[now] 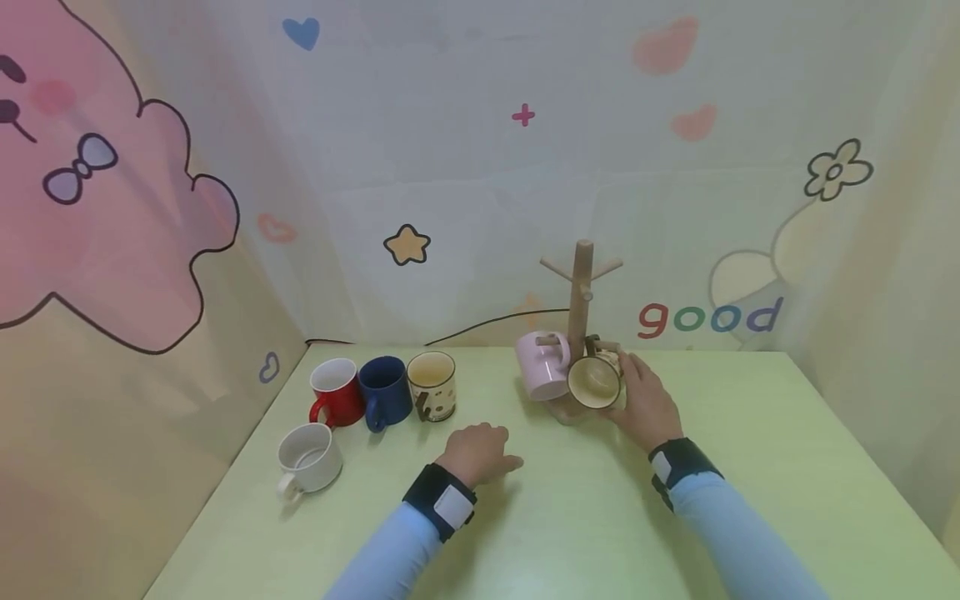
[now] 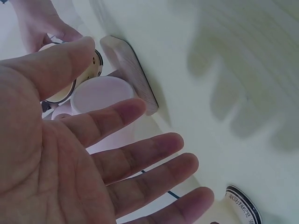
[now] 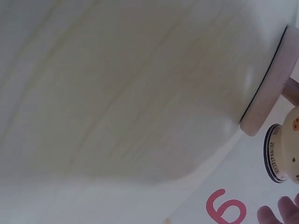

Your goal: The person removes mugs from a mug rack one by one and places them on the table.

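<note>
On the counter (image 1: 555, 517), toward twelve o'clock, saw a wooden mug tree (image 1: 579, 300). From there, at four, noted the right grip (image 1: 649, 408) curled round a cream mug (image 1: 593, 385) at the tree's five o'clock; at eight, the left grip (image 1: 475, 454) spread wide. Found a pink mug (image 1: 542, 375) hung close at eight, a white mug (image 1: 318, 468) farther out, then a red mug (image 1: 343, 400), blue mug (image 1: 390, 397) and spotted mug (image 1: 441, 395) at nine.

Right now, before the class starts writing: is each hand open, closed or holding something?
Left hand: open, holding nothing.
Right hand: holding the cream mug at the wooden stand.
</note>
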### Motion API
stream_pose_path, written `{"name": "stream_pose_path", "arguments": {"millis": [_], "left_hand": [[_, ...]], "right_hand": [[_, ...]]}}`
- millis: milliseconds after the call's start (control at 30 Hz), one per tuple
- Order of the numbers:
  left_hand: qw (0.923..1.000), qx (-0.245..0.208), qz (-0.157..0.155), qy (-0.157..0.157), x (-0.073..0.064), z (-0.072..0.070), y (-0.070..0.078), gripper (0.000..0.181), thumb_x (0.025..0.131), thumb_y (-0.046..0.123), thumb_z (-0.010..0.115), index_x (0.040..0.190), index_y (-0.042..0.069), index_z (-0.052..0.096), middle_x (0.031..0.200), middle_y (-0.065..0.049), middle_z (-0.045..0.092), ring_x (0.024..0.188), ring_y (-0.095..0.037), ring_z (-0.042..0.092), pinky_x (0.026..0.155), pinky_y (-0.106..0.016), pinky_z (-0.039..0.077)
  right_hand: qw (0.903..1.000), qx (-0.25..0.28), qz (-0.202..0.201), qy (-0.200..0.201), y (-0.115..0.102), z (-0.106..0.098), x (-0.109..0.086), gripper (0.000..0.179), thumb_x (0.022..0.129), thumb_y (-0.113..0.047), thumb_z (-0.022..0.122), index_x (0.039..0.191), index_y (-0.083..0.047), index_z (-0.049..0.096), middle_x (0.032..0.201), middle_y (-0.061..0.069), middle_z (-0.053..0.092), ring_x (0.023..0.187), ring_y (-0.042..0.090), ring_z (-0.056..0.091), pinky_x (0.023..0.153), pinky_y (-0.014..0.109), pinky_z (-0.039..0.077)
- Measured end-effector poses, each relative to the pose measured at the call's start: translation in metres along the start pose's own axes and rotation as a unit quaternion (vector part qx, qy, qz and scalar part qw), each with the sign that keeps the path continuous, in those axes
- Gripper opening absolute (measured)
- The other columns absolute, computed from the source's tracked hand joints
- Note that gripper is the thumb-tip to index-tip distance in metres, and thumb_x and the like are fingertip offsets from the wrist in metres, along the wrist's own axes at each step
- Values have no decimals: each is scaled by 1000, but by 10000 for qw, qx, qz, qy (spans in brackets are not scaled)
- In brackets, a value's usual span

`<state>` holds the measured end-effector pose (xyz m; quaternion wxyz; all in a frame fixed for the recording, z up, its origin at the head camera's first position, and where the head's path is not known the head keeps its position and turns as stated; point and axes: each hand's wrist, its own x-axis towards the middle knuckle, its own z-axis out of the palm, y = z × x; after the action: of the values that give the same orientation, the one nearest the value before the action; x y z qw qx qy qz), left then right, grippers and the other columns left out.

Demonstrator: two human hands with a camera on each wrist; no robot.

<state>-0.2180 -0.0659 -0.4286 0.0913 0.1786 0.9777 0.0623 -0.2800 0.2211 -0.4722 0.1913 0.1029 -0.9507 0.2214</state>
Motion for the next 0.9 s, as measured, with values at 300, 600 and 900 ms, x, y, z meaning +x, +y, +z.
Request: {"name": "stream_pose_path", "arguments": {"millis": [300,600,900], "left_hand": [[9999,-65,-68,-116,1,6,-1,48,93,47,66,121,9,66,99,-8,67,85,-22,62,73,-43,53],[9998,-114,-111,-131,1,9,-3,47,93,47,66,121,9,66,100,-8,67,85,-22,61,75,-43,53],[9996,-210,-124,-143,-3,10,-4,46,92,46,67,120,9,66,95,-6,67,79,-20,59,73,-42,52]], "right_hand": [[9982,273,-361,385,1,6,4,101,64,-18,95,144,2,37,145,29,41,128,50,44,98,63,40],[9986,337,-324,239,-1,6,4,97,67,-17,93,145,-1,36,146,27,43,131,46,44,100,62,39],[9985,340,-405,121,-5,6,4,89,72,-20,90,143,-7,37,141,24,50,129,43,47,98,62,41]]}}
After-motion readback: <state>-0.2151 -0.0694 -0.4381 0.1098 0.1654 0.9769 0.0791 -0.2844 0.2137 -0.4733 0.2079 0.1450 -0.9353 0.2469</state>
